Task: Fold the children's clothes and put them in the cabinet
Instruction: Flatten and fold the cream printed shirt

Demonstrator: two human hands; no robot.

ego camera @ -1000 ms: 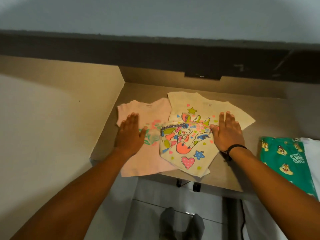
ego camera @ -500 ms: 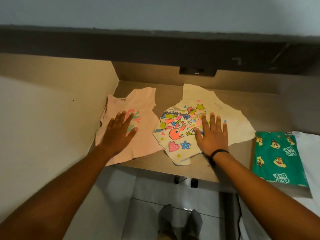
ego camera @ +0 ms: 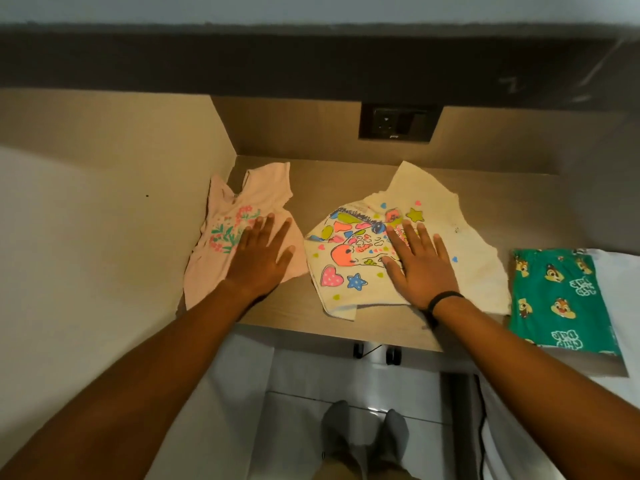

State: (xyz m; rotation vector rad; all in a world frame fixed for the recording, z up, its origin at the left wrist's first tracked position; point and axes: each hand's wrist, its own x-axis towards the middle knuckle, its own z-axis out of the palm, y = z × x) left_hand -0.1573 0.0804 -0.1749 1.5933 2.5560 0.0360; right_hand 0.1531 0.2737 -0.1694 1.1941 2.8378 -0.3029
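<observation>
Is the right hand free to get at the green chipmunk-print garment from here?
Probably yes: the right hand lies flat on the cream shirt, holding nothing, and the green garment lies uncovered just beside it.

- A tan wooden desk top (ego camera: pixel 346 174) fills the middle, its front edge running toward the viewer
- Behind the desk top, a low tan back panel (ego camera: pixel 294 126) carries a dark socket plate (ego camera: pixel 398 123)
- Above the back panel runs a dark band (ego camera: pixel 242 64), and above that a pale wall (ego camera: pixel 311 8)
- Left of the desk top stands a tan side panel (ego camera: pixel 121 140), with a pale surface (ego camera: pixel 69 271) nearer the viewer
- Below the desk top's front edge lies a pale tiled floor (ego camera: pixel 311 375)
- The light is dim and warm
</observation>
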